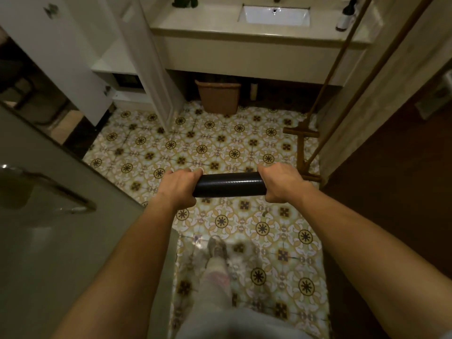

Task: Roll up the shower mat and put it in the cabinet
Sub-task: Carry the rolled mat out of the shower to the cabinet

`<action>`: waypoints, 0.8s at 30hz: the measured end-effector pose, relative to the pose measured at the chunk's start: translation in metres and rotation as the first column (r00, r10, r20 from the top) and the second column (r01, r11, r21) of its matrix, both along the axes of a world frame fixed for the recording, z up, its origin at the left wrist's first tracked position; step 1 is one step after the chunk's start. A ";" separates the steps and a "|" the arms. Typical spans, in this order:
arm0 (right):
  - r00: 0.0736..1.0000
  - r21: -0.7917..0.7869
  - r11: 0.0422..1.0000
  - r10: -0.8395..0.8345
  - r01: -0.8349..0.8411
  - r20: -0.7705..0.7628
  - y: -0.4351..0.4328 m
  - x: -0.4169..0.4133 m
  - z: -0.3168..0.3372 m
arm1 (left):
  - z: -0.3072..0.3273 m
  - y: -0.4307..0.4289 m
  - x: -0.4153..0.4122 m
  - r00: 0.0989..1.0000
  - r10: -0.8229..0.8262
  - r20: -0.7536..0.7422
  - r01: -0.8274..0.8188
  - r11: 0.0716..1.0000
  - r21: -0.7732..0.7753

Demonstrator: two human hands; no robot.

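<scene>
The black shower mat [228, 184] is rolled into a tight tube and held level above the patterned tile floor. My left hand [177, 188] grips its left end and my right hand [281, 182] grips its right end, so both ends are hidden under my fingers. The white cabinet [117, 67] stands at the far left with its door [149, 62] swung open, and a pale shelf shows inside.
A vanity with a white sink [274, 14] spans the back wall, and a brown wicker bin [219, 96] sits under it. A wooden ladder rack [305, 143] leans at the right. A glass door with a handle [49, 189] is close on my left.
</scene>
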State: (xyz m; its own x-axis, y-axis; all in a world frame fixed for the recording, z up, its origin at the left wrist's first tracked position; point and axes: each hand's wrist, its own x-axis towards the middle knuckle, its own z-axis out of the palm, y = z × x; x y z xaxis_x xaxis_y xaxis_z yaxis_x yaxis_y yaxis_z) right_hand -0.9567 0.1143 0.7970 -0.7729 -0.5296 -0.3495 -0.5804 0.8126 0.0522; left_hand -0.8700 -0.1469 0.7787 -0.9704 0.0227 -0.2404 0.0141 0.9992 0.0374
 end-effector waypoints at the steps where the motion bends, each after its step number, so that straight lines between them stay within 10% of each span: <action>1: 1.000 -0.009 1.000 -0.002 0.002 0.002 -0.011 -0.016 -0.001 | -0.001 -0.011 -0.016 1.000 0.002 -0.002 -0.002 1.000 0.005; 24: 0.984 -0.016 0.985 0.175 -0.175 0.028 -0.240 -0.314 -0.004 | -0.007 -0.214 -0.262 0.976 0.209 0.060 -0.212 0.977 0.038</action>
